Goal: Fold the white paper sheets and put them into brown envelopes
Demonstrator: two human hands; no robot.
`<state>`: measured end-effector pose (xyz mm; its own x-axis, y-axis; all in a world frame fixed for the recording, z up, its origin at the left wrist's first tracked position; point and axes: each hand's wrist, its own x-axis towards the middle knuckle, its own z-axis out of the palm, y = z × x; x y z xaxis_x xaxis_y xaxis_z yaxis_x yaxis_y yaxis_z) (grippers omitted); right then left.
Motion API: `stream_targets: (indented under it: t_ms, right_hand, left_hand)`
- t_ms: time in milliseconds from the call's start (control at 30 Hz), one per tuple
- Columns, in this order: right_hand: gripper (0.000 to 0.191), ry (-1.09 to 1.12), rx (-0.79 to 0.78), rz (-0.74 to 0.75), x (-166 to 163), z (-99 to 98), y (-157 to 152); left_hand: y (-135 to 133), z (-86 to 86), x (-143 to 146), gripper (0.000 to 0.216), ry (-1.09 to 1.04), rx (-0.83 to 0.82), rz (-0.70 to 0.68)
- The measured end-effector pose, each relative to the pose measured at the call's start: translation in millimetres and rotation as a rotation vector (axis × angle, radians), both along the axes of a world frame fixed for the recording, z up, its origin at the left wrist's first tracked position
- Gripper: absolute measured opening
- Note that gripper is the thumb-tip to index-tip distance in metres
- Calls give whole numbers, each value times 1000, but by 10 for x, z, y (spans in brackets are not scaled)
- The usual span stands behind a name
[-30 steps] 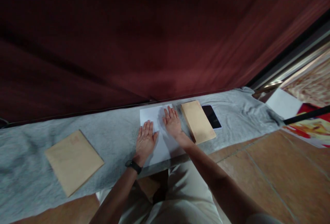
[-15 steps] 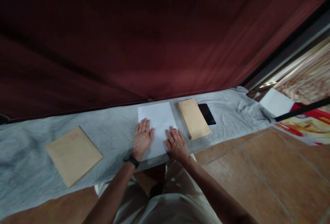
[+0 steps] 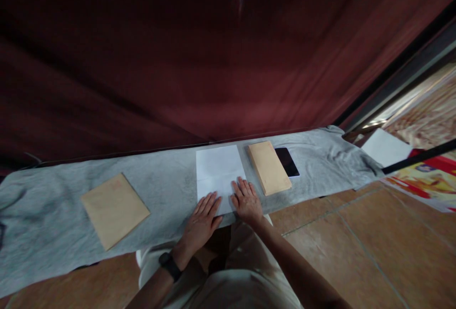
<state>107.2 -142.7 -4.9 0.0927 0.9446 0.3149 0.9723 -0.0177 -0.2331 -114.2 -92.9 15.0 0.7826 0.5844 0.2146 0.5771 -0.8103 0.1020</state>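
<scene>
A white sheet of paper (image 3: 217,169) lies on a grey cloth (image 3: 167,185) in front of me. My left hand (image 3: 201,222) rests flat at the sheet's near-left corner, fingers stretched out. On the sheet's near-right edge lies my right hand (image 3: 246,201), also flat with its fingers apart. A black watch (image 3: 169,266) is on my left wrist. Neither hand holds anything.
A stack of brown envelopes (image 3: 269,167) lies just right of the sheet, with a black phone (image 3: 287,161) beside it. Another brown envelope (image 3: 114,209) lies to the left. A dark red curtain (image 3: 178,52) hangs behind. White paper (image 3: 385,147) and a colourful mat (image 3: 427,178) lie far right on the tiled floor.
Both hands have slid back toward me, from the middle of the sheet to its near edge. My left hand moved last, down to the near-left corner.
</scene>
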Motion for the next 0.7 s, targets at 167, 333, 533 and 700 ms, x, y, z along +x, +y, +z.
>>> stream_targets:
  t_ms: [167, 333, 533, 700]
  right_hand:
    - [54, 28, 1, 1, -7, -1, 5]
    - [50, 67, -13, 60, 28, 92, -64]
    - [59, 138, -81, 364, 237, 188, -311]
    - [48, 220, -102, 446, 404, 141, -479]
  left_hand:
    - [24, 49, 34, 52, 69, -28, 19]
    - [18, 112, 126, 57, 184, -28, 33]
    - [-50, 135, -45, 60, 133, -32, 13]
    - [-175, 175, -257, 51, 59, -85, -20]
